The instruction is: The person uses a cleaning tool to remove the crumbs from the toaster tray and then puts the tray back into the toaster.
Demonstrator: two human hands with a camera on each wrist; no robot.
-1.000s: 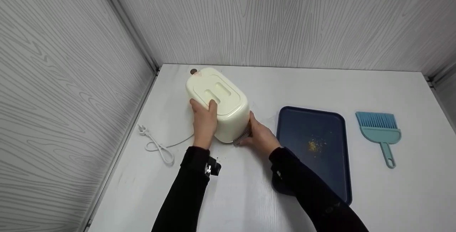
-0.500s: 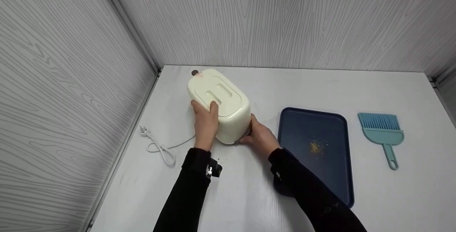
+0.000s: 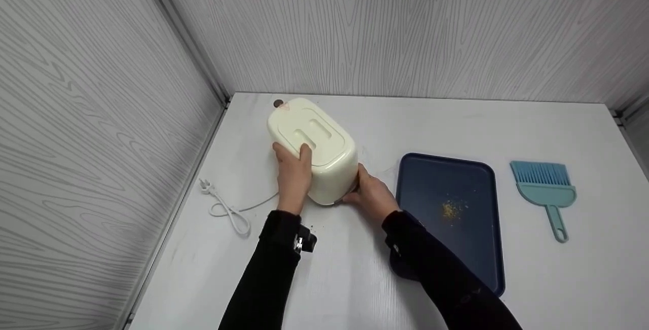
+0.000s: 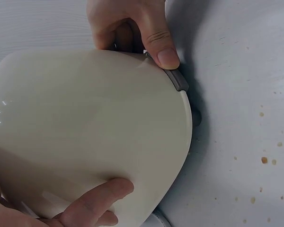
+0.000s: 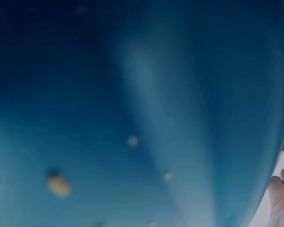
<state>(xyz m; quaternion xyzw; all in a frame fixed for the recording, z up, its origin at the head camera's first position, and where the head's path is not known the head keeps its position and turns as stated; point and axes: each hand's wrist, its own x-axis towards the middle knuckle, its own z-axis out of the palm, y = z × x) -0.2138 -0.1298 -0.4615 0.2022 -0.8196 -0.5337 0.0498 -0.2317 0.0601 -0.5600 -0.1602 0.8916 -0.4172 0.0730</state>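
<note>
A cream toaster (image 3: 312, 135) stands at the middle left in the head view, two oval recesses on its top face and a brown knob (image 3: 278, 103) at its far end. My left hand (image 3: 294, 178) grips its near left side, thumb up on the top edge. At the near right end, my right hand (image 3: 374, 198) holds the dark grey edge of a crumb tray (image 4: 178, 81) under the toaster's rim. The left wrist view shows the right thumb (image 4: 168, 58) pressed on that edge, its other fingers curled and partly hidden.
A dark blue tray (image 3: 431, 178) with yellowish crumbs (image 3: 450, 210) lies right of the toaster, partly under the right sleeve. Further right is a teal brush set in a dustpan (image 3: 545, 194). A white plug and cord (image 3: 238, 221) lie left. Brown crumbs (image 4: 264, 160) dot the table.
The crumb tray's ridged grey part, jutting from the toaster's near end a second ago, has gone in under the rim, pushed by my right hand. The left hand keeps its grip.
</note>
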